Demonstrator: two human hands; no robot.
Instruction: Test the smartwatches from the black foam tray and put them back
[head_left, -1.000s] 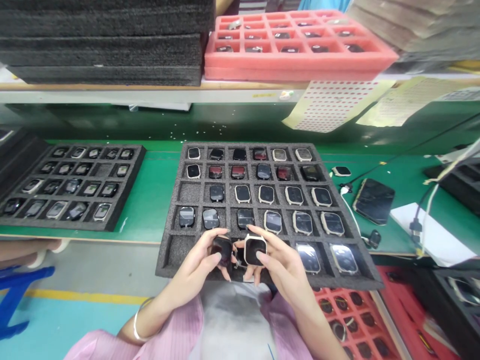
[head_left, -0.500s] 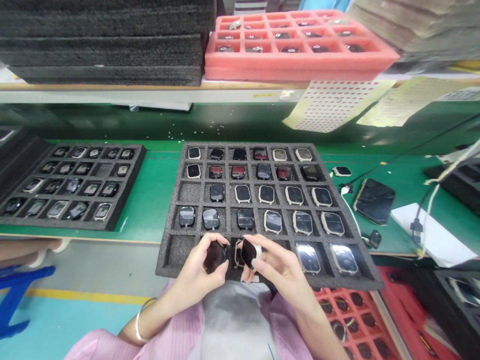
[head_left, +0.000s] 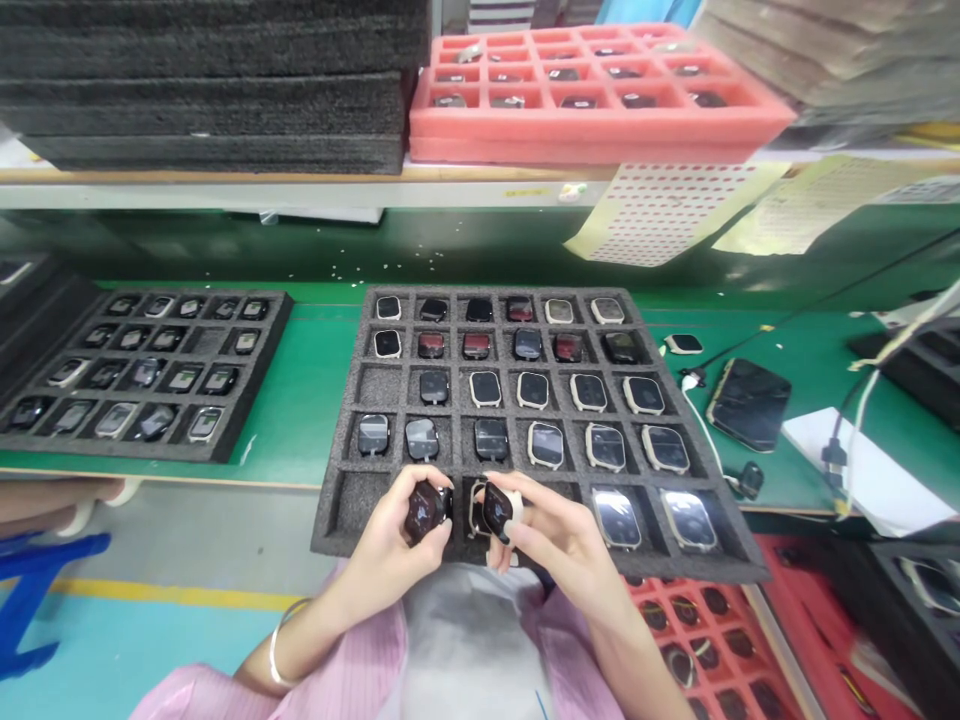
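Observation:
Pinched between thumb and fingers, a dark smartwatch body without a strap is in my left hand. My right hand is closed around a second smartwatch body, dark-screened with a pale case, tilted toward the left. Both screens show a lit figure. The hands hover over the front row of a black foam tray, whose compartments hold many watch bodies, some black, some light-framed. Just left of the right-hand watch, a pale-framed watch is partly covered in its compartment.
Left on the green bench stands another foam tray of watches. A phone, a loose watch and cables lie right. Above, a shelf carries a pink foam tray and stacked black foam. Below right sits a red tray. A person's arm shows far left.
The screens of both held watches have gone from dark to showing a lit figure. My hands have barely moved.

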